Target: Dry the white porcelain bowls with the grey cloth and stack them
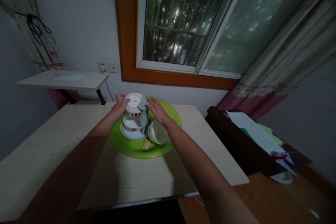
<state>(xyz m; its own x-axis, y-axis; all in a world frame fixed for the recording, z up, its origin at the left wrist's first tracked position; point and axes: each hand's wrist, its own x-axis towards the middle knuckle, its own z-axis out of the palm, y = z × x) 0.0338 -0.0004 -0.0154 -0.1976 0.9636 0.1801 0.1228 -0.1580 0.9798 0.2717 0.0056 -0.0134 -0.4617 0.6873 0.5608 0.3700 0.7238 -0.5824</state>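
Note:
My left hand grips the left rim of a white bowl, which is tipped so its underside faces me. On the bowl's right side my right hand presses a grey-green cloth that hangs down in folds. Below it another white bowl rests on a white plate. A further bowl lies tilted on its side to the right. Pale wooden chopsticks lie in front. All of these sit in or above a round lime-green tray.
The tray stands on a pale wooden table. A small raised shelf with a paper sheet is at the back left. Behind is a window with a wooden frame. Papers lie on a dark piece of furniture at the right.

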